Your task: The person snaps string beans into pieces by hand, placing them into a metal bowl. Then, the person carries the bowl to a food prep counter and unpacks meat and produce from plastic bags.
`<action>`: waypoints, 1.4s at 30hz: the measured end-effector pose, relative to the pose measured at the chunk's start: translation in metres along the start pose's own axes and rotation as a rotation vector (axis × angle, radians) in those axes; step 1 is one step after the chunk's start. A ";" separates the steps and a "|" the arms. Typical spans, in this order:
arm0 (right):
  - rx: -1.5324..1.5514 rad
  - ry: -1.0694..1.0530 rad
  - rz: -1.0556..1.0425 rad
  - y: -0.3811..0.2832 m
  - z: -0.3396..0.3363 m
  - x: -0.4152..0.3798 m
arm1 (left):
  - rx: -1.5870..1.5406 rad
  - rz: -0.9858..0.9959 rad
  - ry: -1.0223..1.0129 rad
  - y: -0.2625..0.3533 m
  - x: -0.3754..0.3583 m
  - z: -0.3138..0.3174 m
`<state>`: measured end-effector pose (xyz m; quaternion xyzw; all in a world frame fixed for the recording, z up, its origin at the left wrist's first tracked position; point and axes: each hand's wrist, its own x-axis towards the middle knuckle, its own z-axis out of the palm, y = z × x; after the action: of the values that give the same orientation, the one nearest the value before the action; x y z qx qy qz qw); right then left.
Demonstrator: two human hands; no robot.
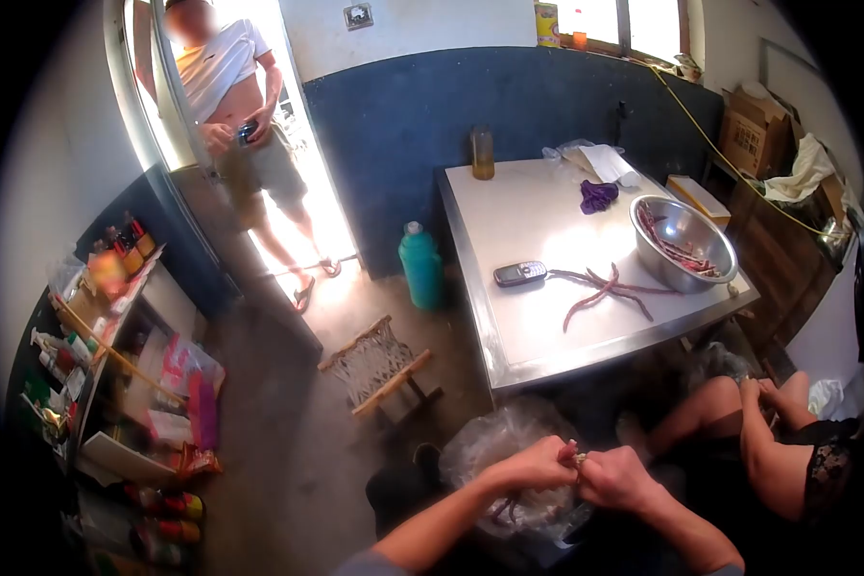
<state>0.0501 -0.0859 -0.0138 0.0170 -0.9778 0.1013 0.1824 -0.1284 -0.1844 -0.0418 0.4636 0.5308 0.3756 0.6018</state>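
My left hand (538, 466) and my right hand (621, 478) meet over a clear plastic bag (470, 444), both closed in a pinch. Between the fingertips shows a small pale and reddish bit of bean (578, 459), mostly hidden by the fingers. A few dark strands lie in the bag below my left wrist. On the white table (538, 336) ahead, several long purple-red beans (600, 288) lie beside a mobile phone (520, 274). A steel basin (658, 264) holds more of these beans.
At right sits another person, hands (754, 392) together. Someone stands in the doorway (331, 221). A folding stool (374, 363) and a green flask (420, 267) stand on the floor. The table carries a bottle (482, 154) and purple cloth (598, 196). Loaded shelves (115, 326) line the left.
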 end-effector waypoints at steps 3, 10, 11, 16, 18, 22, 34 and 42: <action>-0.014 0.082 0.204 0.018 0.009 -0.006 | -0.041 0.004 -0.159 0.023 -0.018 -0.006; 0.185 -0.028 0.523 0.019 0.026 -0.008 | -0.179 0.158 0.054 0.026 -0.016 -0.017; 0.249 -0.036 0.515 0.019 0.043 -0.011 | -0.206 0.172 0.069 0.033 -0.021 -0.017; 0.440 0.023 0.465 0.008 0.055 0.000 | -0.261 0.199 0.127 0.031 -0.021 -0.021; 0.503 0.000 0.404 0.011 0.050 0.005 | -0.312 0.169 0.113 0.046 -0.028 -0.019; 0.373 0.136 0.555 0.037 0.045 0.016 | -0.355 0.191 0.159 0.041 -0.026 -0.015; 0.483 0.542 0.922 0.164 0.006 0.091 | -0.340 0.284 0.336 0.023 -0.011 -0.019; 0.184 0.307 1.188 0.209 0.003 0.154 | -0.328 0.169 0.289 0.020 -0.011 -0.027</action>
<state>-0.1093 0.1189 -0.0008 -0.5293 -0.7701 0.2707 0.2313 -0.1559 -0.1846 -0.0195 0.3438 0.5026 0.5685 0.5532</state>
